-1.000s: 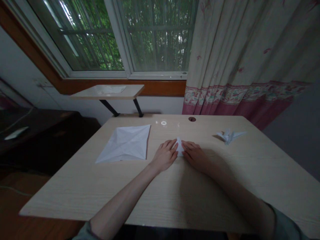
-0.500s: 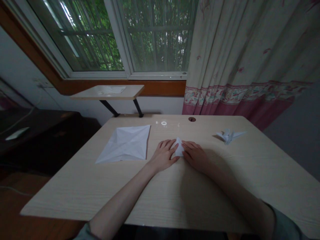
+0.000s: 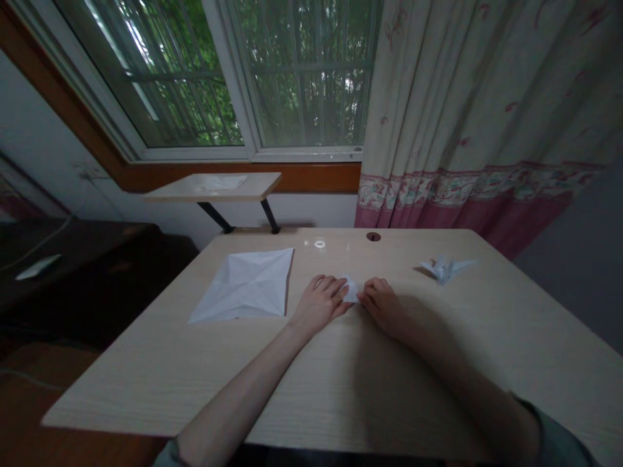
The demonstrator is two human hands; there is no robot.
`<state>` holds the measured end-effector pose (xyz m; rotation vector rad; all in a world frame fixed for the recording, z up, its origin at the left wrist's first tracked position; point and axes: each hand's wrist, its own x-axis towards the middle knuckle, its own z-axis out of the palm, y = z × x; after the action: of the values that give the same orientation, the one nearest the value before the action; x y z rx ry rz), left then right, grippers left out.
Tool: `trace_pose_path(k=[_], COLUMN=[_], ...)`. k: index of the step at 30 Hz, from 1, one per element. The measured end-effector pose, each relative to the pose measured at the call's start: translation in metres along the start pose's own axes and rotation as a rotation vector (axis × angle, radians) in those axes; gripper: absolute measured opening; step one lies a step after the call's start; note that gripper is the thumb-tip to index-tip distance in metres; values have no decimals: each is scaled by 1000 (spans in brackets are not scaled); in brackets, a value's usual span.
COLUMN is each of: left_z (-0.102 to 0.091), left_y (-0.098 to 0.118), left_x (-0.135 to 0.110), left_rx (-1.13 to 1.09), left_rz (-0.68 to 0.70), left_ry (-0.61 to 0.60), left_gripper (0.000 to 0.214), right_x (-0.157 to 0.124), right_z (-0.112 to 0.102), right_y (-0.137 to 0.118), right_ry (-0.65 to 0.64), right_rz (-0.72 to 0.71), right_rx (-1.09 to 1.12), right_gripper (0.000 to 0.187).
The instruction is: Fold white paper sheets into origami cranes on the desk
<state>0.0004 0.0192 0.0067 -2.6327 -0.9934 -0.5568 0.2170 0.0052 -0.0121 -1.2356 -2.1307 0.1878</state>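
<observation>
Between my hands, a small piece of folded white paper [image 3: 351, 292] rests on the pale wooden table [image 3: 302, 376]. My left hand [image 3: 324, 298] lies over its left side, fingers bent and pressing it to the tabletop. With curled fingers, my right hand [image 3: 382, 300] pinches the paper's lower right corner. Part of the paper is covered by the left fingers. A larger creased sheet of white paper [image 3: 250, 285] lies left of my hands. Off to the right sits a folded paper crane [image 3: 442, 268].
A small raised shelf [image 3: 257, 183] on black legs stands at the back left, with white paper [image 3: 224, 182] on it. A round cable hole [image 3: 374, 237] is near the table's rear edge. The curtain [image 3: 438, 130] hangs behind, beside the window [image 3: 302, 78].
My right hand's fingers have curled from lying flat on the paper to pinching its corner. My left hand has shifted slightly right over the paper, whose top point now shows less.
</observation>
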Motion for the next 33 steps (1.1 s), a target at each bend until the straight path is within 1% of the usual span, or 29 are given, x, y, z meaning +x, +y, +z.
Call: trace_pose_path(k=[3,6,9,12,15,19,23,26,30,31,33], left_z=[-2,-4,-4,-1,4,10,17,20,17,16,14], left_y=[0,1,3,5,6,6,9,13,16,16,15], left_x=[0,0,-1,-2,-3,-4,-2,1,5,6,7], left_rx=[-10,-26,-63,-165,-341,-628,-1053,-1352,-1545,-1568,-1579], left_rz=[-20,-50,-90,-173,-314,-489,-659,-742,-824,-836,-835], left_ry=[34,64,79,121,170,163,178,207,277,286,266], left_gripper=[35,40,47,60,73,70,66,69,72,69,55], right_x=[0,1,2,2,2,1,2,1,0,0,0], right_z=[-3,-4,-1,4,6,7,9,9,7,7,6], right_y=[-2,-4,-4,-4,-5,-6,-3,-2,-3,-4,-4], right_ry=[7,29,95,176,207,230,236,225,196,189,180], right_rz=[22,45,52,56,62,59,55,47,18,13,6], right_rx=[124,202,226,209,176,146,156,160,145,140,132], right_gripper=[32,31,28,28,24,22,18,17,19,19,19])
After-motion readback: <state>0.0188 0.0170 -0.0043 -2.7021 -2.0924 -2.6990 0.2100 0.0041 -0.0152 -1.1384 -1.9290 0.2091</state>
